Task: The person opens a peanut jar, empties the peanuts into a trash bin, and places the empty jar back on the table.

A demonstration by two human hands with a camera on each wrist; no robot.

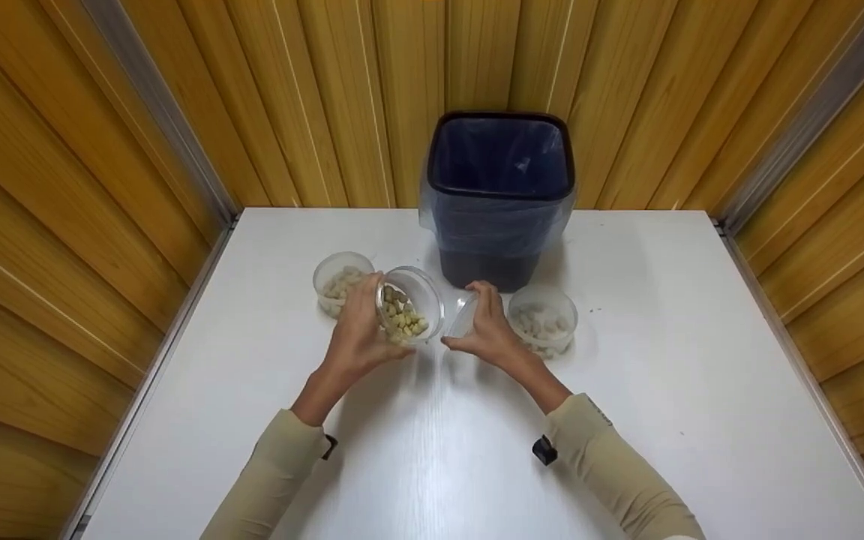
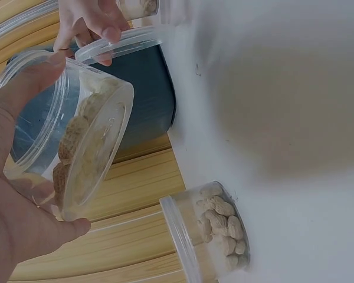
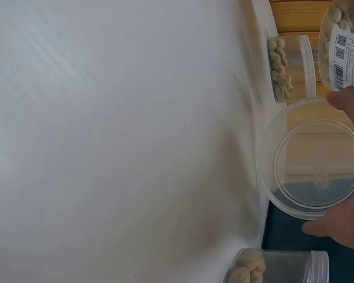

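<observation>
My left hand point(image 1: 361, 322) grips a clear plastic jar point(image 1: 432, 300), uncovered and tilted, with yellowish and brown nuts point(image 1: 406, 319) inside. Fingers and thumb wrap its sides in the left wrist view, and a white barcode label point(image 3: 348, 62) shows on it in the right wrist view. Facing it, my right hand point(image 1: 488, 330) holds a clear round lid point(image 3: 318, 159) on edge by its rim, apart from the jar. Behind the left hand stands a jar of unshelled peanuts point(image 2: 221, 221). Another jar point(image 1: 544, 319) with pale nuts stands beside the right wrist.
A dark bin point(image 1: 496, 259) lined with a bluish bag point(image 1: 503, 217) stands at the back of the white table point(image 1: 417, 465), just beyond the hands. Wood-patterned walls point(image 1: 342, 105) close in the back and both sides. Small crumbs lie right of the bin.
</observation>
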